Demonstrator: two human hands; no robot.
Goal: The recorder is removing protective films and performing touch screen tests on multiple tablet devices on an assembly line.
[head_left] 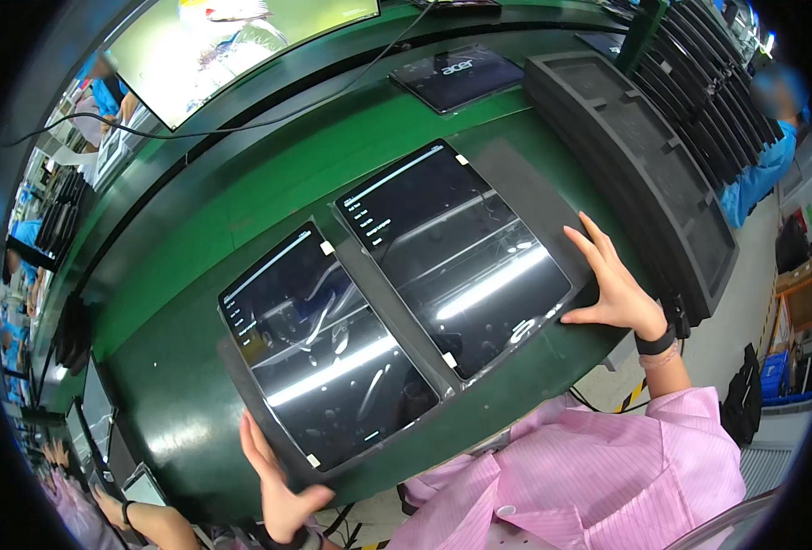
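Two black tablets lie side by side on dark grey mats, screens up and lit with a short menu list. The left tablet and the right tablet both carry clear film and small white tabs at their edges. My left hand is open by the near left corner of the left tablet, thumb and fingers spread. My right hand is open at the right tablet's right side, its fingers over the grey mat and its thumb near the tablet's corner. Whether either hand touches the mats I cannot tell.
The green table carries everything. A black glossy panel lies at the back, near a lit monitor and a cable. Black slotted trays stand at the right. A co-worker's blue sleeve shows beyond them.
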